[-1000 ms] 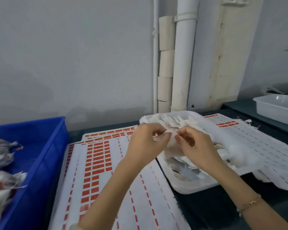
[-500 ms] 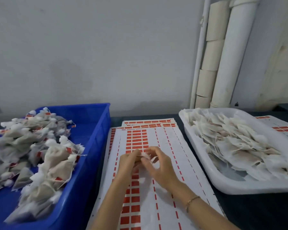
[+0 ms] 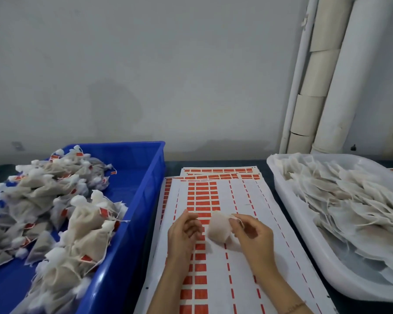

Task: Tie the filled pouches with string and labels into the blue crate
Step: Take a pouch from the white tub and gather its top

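Over label sheet (image 3: 241, 282), right fingers (image 3: 236, 221) pinching pouch (image 3: 218, 231)

Left hand (image 3: 184, 234) and right hand (image 3: 252, 236) are both bare, and the forearms (image 3: 168, 288) are bare down to the frame edge. Worn: thin gold-tone bracelet (image 3: 295, 307) on the right wrist, fine links, partly cropped at the bottom. Nails are too blurred to judge.

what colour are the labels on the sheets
Orange-red labels on white sheets, seen in the head view.
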A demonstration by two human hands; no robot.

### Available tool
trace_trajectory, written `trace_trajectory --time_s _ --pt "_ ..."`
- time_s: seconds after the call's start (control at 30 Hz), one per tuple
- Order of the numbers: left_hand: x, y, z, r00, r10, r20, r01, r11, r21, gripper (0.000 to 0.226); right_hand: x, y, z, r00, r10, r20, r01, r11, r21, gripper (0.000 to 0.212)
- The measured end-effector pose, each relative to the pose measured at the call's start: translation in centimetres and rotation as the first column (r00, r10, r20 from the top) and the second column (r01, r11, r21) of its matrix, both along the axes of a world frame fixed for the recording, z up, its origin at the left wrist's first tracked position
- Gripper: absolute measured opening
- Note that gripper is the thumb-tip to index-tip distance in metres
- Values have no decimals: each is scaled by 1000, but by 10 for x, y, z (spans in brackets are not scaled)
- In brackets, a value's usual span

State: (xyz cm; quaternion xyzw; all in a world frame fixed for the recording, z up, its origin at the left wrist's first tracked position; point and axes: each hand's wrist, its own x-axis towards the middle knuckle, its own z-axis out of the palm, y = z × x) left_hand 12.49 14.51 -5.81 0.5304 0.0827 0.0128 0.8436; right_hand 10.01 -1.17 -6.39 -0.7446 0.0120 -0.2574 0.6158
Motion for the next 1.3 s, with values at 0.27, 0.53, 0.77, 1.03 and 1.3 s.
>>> trace_trajectory --time_s 0.27,0.53,0.77,1.03,1.3 --pt "3 -4 -2 978 -138 157 115 982 148 31 -3 -14 14 860 468 -201 -395 863 316 32" --pt "-8 -14 -8 966 -216 145 121 865 486 14 -3 -10 13 889 360 -284 -278 916 290 15" --pt "-10 -14 -7 976 -69 208 -51 851 522 12 0 -13 8 936 241 -258 -184 956 227 10" --pt "-13 -13 -2 951 -256 175 137 853 504 10 -4 -5 0 993 35 -110 -65 958 -278 12" --pt "-4 -13 -2 761 -623 180 537 761 363 33 -3 -2 -3 999 41 33 -28 942 -335 17"
